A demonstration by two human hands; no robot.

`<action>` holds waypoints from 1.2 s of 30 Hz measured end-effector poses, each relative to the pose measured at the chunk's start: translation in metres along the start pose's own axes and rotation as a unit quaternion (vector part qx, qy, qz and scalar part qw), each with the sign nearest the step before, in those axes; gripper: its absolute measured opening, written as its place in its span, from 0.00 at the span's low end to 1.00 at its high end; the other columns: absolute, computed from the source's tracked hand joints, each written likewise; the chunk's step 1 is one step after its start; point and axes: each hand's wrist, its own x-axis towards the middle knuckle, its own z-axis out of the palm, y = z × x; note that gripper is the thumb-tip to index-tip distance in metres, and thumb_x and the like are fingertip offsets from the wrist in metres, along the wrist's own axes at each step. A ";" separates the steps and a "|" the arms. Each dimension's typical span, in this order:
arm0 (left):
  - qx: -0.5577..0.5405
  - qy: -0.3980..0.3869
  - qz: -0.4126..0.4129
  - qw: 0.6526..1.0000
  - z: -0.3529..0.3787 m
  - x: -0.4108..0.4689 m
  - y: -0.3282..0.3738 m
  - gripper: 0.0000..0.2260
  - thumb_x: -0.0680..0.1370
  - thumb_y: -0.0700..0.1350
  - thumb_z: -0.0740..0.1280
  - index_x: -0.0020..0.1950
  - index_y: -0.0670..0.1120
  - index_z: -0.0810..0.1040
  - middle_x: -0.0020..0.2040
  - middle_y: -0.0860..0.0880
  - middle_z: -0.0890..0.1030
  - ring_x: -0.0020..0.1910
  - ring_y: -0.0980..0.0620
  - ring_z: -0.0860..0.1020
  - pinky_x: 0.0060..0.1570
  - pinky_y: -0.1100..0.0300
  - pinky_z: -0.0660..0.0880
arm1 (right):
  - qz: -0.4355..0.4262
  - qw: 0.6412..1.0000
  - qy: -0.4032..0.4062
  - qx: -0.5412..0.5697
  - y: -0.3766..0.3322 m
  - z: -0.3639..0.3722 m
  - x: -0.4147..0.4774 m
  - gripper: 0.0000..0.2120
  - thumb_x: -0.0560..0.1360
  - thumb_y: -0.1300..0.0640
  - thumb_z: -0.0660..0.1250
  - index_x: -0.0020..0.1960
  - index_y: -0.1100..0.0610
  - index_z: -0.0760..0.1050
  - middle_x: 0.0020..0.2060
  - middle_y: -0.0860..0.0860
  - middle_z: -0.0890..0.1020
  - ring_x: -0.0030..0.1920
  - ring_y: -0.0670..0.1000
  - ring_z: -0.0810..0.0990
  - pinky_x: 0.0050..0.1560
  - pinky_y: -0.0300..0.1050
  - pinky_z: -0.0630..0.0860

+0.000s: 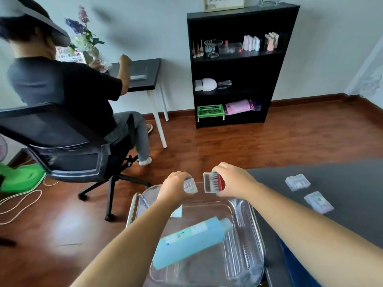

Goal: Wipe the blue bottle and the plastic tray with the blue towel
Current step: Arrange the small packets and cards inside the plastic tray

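Note:
A blue bottle [192, 241] lies on its side in the clear plastic tray [246, 264], cap toward the right. Above the tray's far edge, my left hand [173, 188] grips a small clear box [190, 185]. Beside it my right hand [232, 180] holds a clear case with red contents [213, 182]. A strip of blue cloth [300, 270], perhaps the blue towel, shows under my right forearm at the lower right.
The tray sits on a metal-framed cart [132, 210] beside a dark table [342, 204] bearing two small clear boxes [297, 182] [318, 201]. A person sits in an office chair [68, 154] at the left. A black bookshelf [236, 67] stands against the far wall.

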 end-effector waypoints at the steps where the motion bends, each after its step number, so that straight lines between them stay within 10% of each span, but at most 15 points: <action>1: 0.010 -0.011 -0.003 1.000 0.002 -0.004 -0.010 0.21 0.65 0.46 0.76 0.57 0.50 0.77 0.51 0.52 0.78 0.52 0.52 0.73 0.47 0.63 0.69 | 0.001 1.000 -0.013 0.006 -0.007 0.009 0.002 0.22 0.64 0.49 0.74 0.55 0.49 0.71 0.50 0.47 0.74 0.47 0.50 0.76 0.43 0.48 0.77; 36: 0.144 -0.119 0.048 0.981 0.133 0.027 -0.091 0.19 0.72 0.39 0.70 0.62 0.49 0.77 0.59 0.50 0.81 0.59 0.48 0.75 0.58 0.57 0.66 | 0.036 0.987 -0.132 -0.086 0.015 0.177 0.062 0.26 0.68 0.52 0.74 0.63 0.53 0.70 0.58 0.49 0.74 0.53 0.53 0.79 0.42 0.46 0.75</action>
